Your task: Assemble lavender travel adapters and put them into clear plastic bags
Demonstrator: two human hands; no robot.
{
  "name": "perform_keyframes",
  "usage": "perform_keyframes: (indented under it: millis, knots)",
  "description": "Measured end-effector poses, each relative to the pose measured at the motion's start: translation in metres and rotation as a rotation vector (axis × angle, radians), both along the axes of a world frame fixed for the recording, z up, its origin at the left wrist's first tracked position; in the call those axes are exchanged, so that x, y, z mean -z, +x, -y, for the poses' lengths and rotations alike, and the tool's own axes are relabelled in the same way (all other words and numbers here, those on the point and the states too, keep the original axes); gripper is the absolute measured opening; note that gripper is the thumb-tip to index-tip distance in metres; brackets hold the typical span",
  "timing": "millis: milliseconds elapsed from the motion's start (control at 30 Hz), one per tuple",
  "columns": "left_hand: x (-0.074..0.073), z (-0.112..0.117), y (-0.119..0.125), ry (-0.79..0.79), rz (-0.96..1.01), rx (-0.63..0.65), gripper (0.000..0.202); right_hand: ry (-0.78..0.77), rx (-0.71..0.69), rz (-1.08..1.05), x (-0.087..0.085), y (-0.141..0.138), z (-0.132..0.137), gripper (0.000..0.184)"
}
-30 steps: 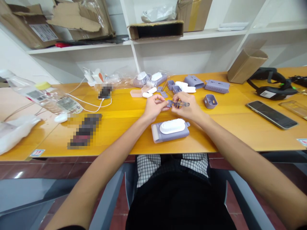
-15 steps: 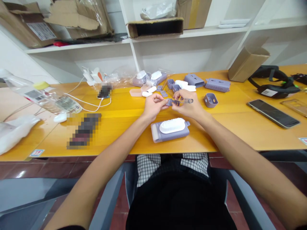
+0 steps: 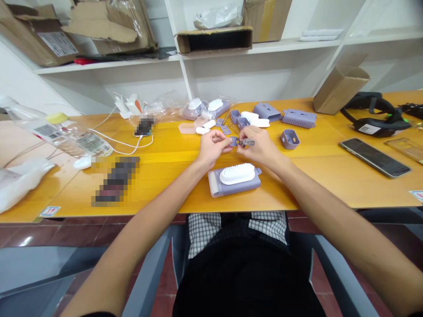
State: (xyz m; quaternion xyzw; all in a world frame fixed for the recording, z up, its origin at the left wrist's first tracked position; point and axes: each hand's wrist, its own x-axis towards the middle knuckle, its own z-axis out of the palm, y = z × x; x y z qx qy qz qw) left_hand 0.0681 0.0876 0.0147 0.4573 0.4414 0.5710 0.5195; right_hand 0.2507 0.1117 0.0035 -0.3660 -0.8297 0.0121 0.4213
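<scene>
My left hand (image 3: 211, 147) pinches a small purple plastic piece (image 3: 234, 141) between thumb and fingers. Close against it, my right hand (image 3: 257, 143) grips a metal coil spring (image 3: 247, 141), whose coils stick out over the fingers toward the right. The two hands nearly meet above the table, and the fingers partly hide where the spring and the piece come together. Below them on the table lies a purple box-shaped brush (image 3: 234, 188) with a white bristled pad (image 3: 237, 174) on top and a clear end at its left.
Behind my hands lie purple plates (image 3: 226, 130), loose springs (image 3: 226, 118), white parts (image 3: 253, 118) and purple housings (image 3: 299, 118). A small purple cup (image 3: 290, 139) stands right of my right hand. A phone (image 3: 375, 157) and headset (image 3: 373, 116) lie far right, a plastic bottle (image 3: 66, 134) at left.
The spring in my right hand now shows shorter, its coils closer together and its free end drawn back toward the fingers. My left hand still pinches the purple piece.
</scene>
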Motion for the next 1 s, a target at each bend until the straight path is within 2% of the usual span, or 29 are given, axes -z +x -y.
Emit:
perform_keyframes:
  millis: [233, 633, 833, 1000]
  knots:
    - [0.0027, -0.0023, -0.0008, 0.016, -0.011, -0.003, 0.041, -0.004, -0.011, -0.001, -0.0011, -0.0018, 0.0027, 0.02]
    - [-0.0024, -0.0003, -0.0041, -0.018, 0.016, 0.054, 0.036, -0.021, -0.086, -0.09, 0.0011, 0.0013, -0.0013, 0.021]
    - [-0.0014, -0.002, -0.0032, 0.031, 0.018, 0.036, 0.03, -0.04, -0.123, -0.133, -0.0011, 0.0009, 0.0005, 0.021]
    - [-0.0002, -0.0015, -0.0033, -0.011, 0.063, 0.069, 0.036, -0.065, -0.139, -0.18, -0.0013, 0.0011, 0.0007, 0.02]
